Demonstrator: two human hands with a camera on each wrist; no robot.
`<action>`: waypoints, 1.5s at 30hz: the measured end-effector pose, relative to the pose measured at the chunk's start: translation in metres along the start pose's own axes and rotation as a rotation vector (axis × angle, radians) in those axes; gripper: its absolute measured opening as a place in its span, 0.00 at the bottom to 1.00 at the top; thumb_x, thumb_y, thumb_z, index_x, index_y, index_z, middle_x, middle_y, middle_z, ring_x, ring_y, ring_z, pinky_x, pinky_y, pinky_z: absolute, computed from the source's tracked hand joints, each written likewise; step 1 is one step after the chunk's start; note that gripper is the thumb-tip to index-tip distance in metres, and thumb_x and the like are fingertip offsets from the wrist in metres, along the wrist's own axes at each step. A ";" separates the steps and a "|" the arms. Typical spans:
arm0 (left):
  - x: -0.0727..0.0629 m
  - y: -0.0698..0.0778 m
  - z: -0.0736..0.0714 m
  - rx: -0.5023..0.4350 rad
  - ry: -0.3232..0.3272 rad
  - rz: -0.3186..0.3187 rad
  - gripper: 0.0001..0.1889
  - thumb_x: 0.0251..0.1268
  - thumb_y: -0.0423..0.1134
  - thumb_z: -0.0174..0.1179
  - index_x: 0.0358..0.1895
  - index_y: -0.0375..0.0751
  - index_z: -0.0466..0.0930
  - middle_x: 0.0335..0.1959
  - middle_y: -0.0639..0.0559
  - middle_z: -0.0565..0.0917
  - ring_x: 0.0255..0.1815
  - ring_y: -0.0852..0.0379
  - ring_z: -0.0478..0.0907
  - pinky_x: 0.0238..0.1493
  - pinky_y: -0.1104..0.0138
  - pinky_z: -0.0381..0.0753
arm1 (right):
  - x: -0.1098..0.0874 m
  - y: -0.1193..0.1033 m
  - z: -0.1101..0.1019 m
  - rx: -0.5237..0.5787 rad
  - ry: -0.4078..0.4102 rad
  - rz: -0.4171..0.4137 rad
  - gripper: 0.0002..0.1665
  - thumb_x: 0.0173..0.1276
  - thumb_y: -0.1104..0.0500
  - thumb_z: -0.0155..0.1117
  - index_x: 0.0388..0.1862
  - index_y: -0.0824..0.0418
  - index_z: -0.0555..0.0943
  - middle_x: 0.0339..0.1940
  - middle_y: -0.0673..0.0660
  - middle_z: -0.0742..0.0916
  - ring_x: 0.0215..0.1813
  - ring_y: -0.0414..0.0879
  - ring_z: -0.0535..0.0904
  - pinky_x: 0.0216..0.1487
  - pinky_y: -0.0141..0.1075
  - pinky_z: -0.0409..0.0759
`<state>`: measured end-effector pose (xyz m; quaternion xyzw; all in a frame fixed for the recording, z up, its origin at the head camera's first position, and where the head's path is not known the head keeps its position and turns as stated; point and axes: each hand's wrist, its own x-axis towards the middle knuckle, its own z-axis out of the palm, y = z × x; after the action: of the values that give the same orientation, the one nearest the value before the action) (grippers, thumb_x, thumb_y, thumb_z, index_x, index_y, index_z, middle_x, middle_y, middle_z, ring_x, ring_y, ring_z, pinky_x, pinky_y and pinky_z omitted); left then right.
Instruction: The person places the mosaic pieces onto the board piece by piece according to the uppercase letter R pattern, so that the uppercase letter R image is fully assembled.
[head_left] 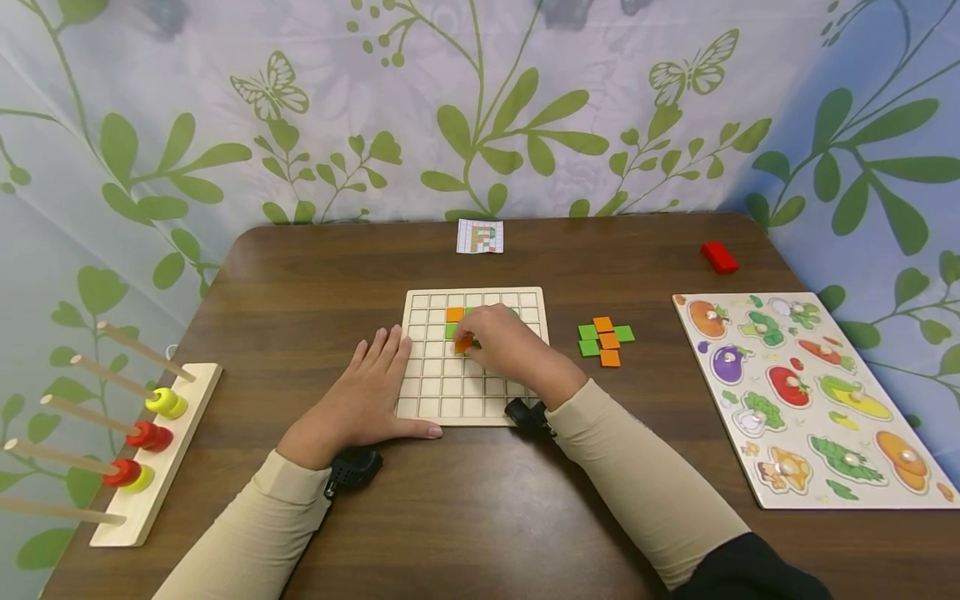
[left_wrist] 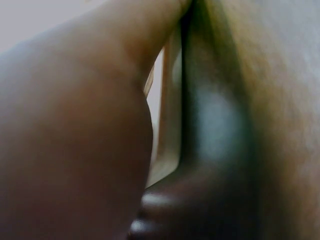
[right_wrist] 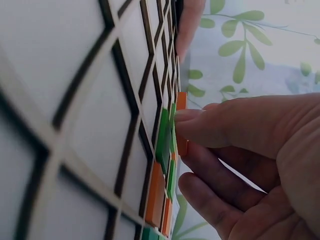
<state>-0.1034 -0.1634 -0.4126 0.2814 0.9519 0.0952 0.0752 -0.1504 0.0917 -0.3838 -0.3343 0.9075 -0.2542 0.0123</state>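
Observation:
A wooden grid board (head_left: 431,387) lies on the table, with orange and green square tiles in some of its cells. My right hand (head_left: 502,337) is over the board's upper middle and pinches an orange tile (right_wrist: 182,120) between thumb and fingers. Beside that tile, a green tile (right_wrist: 162,137) sits in the grid in the right wrist view. Some placed tiles are hidden under the hand. Along the board's left edge rests my left hand (head_left: 367,396), its fingers straight and its thumb stretched along the near edge. The left wrist view is mostly blurred palm.
Loose green and orange tiles (head_left: 609,339) lie right of the board. Behind it is a small pattern card (head_left: 480,237). A vegetable puzzle board (head_left: 720,433) and a red block (head_left: 720,257) are at right. The wooden peg stand (head_left: 202,383) with rings is at left.

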 end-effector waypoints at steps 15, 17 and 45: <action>0.000 0.000 0.001 0.009 0.011 0.008 0.77 0.47 0.89 0.58 0.83 0.26 0.47 0.84 0.28 0.46 0.84 0.32 0.41 0.78 0.39 0.45 | 0.010 -0.003 0.010 0.017 -0.029 0.029 0.10 0.65 0.71 0.77 0.42 0.61 0.91 0.40 0.50 0.91 0.48 0.47 0.86 0.53 0.38 0.80; 0.001 0.000 0.000 0.008 0.009 0.007 0.77 0.47 0.89 0.57 0.83 0.26 0.46 0.84 0.28 0.46 0.84 0.32 0.41 0.78 0.40 0.45 | 0.010 -0.004 0.009 0.025 -0.034 0.038 0.09 0.65 0.71 0.77 0.42 0.61 0.92 0.40 0.50 0.91 0.47 0.47 0.86 0.53 0.38 0.80; 0.000 0.000 0.001 0.012 0.011 0.011 0.76 0.47 0.89 0.57 0.84 0.26 0.47 0.84 0.29 0.46 0.84 0.32 0.41 0.78 0.40 0.45 | 0.001 -0.001 0.005 0.042 -0.009 0.017 0.09 0.65 0.70 0.78 0.42 0.61 0.92 0.41 0.51 0.91 0.47 0.46 0.86 0.50 0.37 0.81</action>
<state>-0.1030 -0.1633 -0.4132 0.2867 0.9513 0.0914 0.0678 -0.1492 0.0877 -0.3875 -0.3275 0.9046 -0.2716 0.0258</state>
